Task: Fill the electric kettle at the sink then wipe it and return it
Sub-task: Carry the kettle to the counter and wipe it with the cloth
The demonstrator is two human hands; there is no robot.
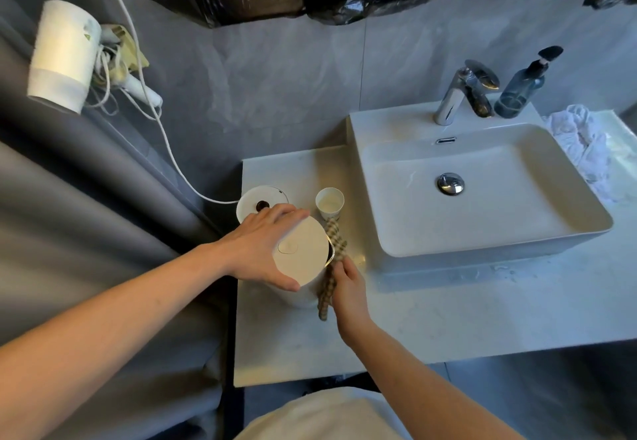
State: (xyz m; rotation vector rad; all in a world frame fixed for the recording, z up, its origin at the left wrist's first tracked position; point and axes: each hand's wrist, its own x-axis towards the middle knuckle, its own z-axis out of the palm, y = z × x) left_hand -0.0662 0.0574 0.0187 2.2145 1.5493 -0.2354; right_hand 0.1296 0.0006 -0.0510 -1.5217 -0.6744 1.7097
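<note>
A white electric kettle [305, 253] stands on the counter left of the sink, its lid closed. My left hand [262, 246] grips the kettle's top from the left, fingers spread round the rim. My right hand [346, 284] holds a checked beige cloth [331, 267] against the kettle's right side. Behind the kettle sits its round white base [256, 200] with a white cord running up the wall. The white rectangular sink [482, 191] lies to the right, with a chrome tap [455, 95] at its back edge.
A paper cup [330, 202] stands just behind the kettle, beside the base. A dark soap pump bottle [522, 90] is next to the tap. A crumpled white towel [582, 143] lies right of the sink. A white hair dryer [65, 57] hangs on the left wall.
</note>
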